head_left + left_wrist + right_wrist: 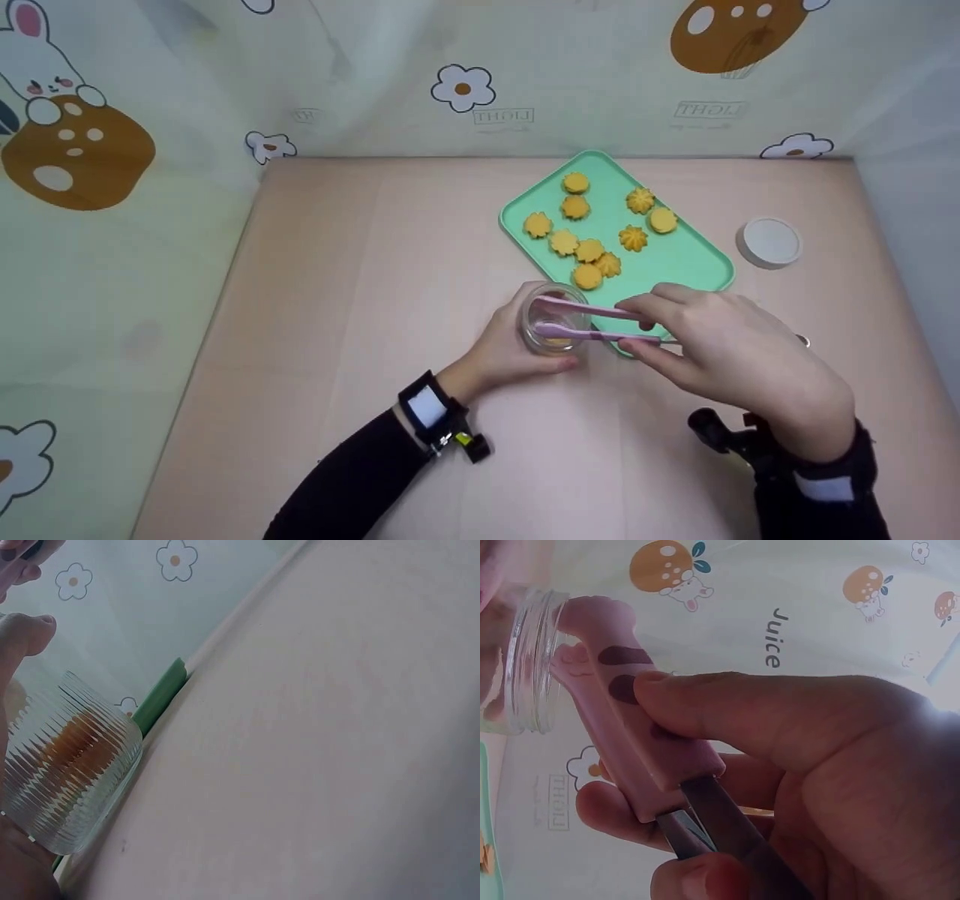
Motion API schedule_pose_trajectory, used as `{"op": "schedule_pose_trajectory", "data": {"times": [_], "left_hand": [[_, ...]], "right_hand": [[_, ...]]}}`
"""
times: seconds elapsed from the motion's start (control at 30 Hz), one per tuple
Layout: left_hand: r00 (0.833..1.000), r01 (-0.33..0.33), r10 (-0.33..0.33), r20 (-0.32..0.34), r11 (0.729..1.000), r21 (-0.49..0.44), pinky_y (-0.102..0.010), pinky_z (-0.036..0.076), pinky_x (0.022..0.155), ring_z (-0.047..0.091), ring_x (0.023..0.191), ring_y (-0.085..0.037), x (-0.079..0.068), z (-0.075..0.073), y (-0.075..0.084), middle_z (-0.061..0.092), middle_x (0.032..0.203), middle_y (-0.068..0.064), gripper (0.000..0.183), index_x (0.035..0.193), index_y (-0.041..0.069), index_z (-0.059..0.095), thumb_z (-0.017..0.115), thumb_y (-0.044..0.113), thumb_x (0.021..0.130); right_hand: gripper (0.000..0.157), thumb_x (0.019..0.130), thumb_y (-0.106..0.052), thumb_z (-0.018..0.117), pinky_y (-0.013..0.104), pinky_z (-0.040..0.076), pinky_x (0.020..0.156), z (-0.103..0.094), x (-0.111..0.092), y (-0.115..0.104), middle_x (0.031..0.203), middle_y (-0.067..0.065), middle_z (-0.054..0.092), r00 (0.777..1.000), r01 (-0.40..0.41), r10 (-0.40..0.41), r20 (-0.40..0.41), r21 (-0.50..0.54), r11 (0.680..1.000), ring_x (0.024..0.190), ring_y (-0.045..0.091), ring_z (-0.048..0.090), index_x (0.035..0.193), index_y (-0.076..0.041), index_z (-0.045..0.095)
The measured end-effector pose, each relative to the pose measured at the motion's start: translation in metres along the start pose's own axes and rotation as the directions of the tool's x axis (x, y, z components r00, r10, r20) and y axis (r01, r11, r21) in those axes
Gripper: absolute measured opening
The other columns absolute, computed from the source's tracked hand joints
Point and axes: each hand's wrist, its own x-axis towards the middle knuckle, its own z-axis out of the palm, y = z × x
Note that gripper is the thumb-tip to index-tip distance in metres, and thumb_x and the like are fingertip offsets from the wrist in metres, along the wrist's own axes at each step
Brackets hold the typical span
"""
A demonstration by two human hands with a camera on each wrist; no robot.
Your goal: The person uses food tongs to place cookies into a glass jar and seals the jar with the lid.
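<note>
My left hand (499,349) grips a clear glass jar (528,337), its fingers around the far side and thumb on the near side. The jar (105,787) has ribbed walls, and something orange-brown shows through them. My right hand (739,349) holds pink tongs (592,309) with paw-shaped tips and metal handle ends. The two arms of the tongs (641,690) stand slightly apart, tips at the jar's mouth; whether they touch anything inside is hard to tell. Beyond the jar lies a green tray (690,259) bearing several yellow cookies (575,208).
A round white lid (770,242) lies right of the tray. Patterned cloth (375,82) rises behind the wooden-looking table (315,285) and along its sides. Part of a small ring-like thing (803,340) peeks out beyond my right hand.
</note>
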Motion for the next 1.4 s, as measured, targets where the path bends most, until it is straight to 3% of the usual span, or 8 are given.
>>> {"op": "schedule_pose_trajectory", "data": {"times": [0.43,0.57,0.7,0.87,1.1,1.23,1.4], "left_hand": [[1.0,0.028,-0.028,-0.007,1.0,0.013,-0.041,0.049,0.119,0.062,0.136,-0.015,0.0,0.001,0.001,0.065,0.145,0.004,0.095,0.152,0.022,0.05,0.103,0.025,0.073],[1.0,0.014,-0.014,-0.014,1.0,0.021,-0.042,0.048,0.12,0.062,0.136,-0.02,0.0,0.001,0.001,0.066,0.146,0.0,0.095,0.152,0.02,0.051,0.103,0.024,0.073],[1.0,0.0,0.0,-0.017,1.0,0.008,-0.042,0.047,0.121,0.063,0.136,-0.025,0.0,0.001,0.0,0.067,0.144,-0.002,0.093,0.151,0.02,0.052,0.103,0.024,0.073],[1.0,-0.003,0.003,-0.018,1.0,0.001,-0.042,0.047,0.121,0.063,0.135,-0.024,0.0,0.001,-0.001,0.067,0.143,-0.001,0.093,0.151,0.021,0.053,0.103,0.025,0.073],[1.0,-0.001,0.001,-0.018,1.0,0.008,-0.042,0.047,0.121,0.063,0.135,-0.021,-0.001,0.002,0.0,0.067,0.143,0.001,0.093,0.151,0.023,0.052,0.104,0.026,0.073],[1.0,-0.004,0.004,-0.015,1.0,0.01,-0.042,0.047,0.121,0.063,0.135,-0.02,-0.001,0.002,-0.001,0.067,0.143,0.003,0.093,0.15,0.022,0.052,0.104,0.026,0.073],[1.0,0.004,-0.004,-0.013,1.0,0.011,-0.042,0.047,0.121,0.062,0.136,-0.019,0.0,0.002,0.0,0.067,0.143,0.003,0.094,0.151,0.023,0.052,0.104,0.026,0.073]], "right_hand": [[0.035,0.098,-0.028,0.085,0.033,0.058,0.062,-0.006,-0.004,0.009,0.104,0.0,0.074,0.998,-0.014,0.014,-0.063,0.005,1.0,0.076,0.01,0.064,0.128,-0.013,0.078],[0.036,0.096,-0.024,0.086,0.036,0.059,0.061,-0.01,-0.006,0.024,0.102,0.002,0.074,0.992,-0.028,0.027,-0.127,-0.003,1.0,0.077,0.011,0.067,0.128,-0.01,0.077],[0.037,0.094,-0.021,0.088,0.035,0.053,0.059,-0.01,-0.003,0.046,0.099,0.006,0.073,0.976,-0.054,0.047,-0.211,-0.027,0.998,0.075,0.015,0.06,0.125,-0.006,0.076],[0.039,0.096,-0.02,0.087,0.037,0.042,0.062,-0.005,0.005,0.075,0.099,0.012,0.073,0.949,-0.182,0.172,-0.266,-0.014,0.983,0.076,0.023,0.055,0.127,-0.001,0.074],[0.047,0.103,-0.026,0.078,0.052,0.048,0.07,0.005,0.011,0.11,0.108,0.025,0.072,0.888,-0.414,0.413,-0.201,0.041,0.91,0.088,0.038,0.063,0.137,0.004,0.066],[0.05,0.104,-0.028,0.076,0.06,0.051,0.078,0.01,0.013,0.125,0.109,0.029,0.069,0.852,-0.507,0.511,-0.117,0.065,0.86,0.096,0.044,0.063,0.137,0.007,0.063],[0.057,0.105,-0.032,0.073,0.063,0.052,0.081,0.013,0.012,0.136,0.111,0.032,0.066,0.817,-0.575,0.577,-0.01,0.066,0.815,0.1,0.047,0.061,0.14,0.01,0.059]]}}
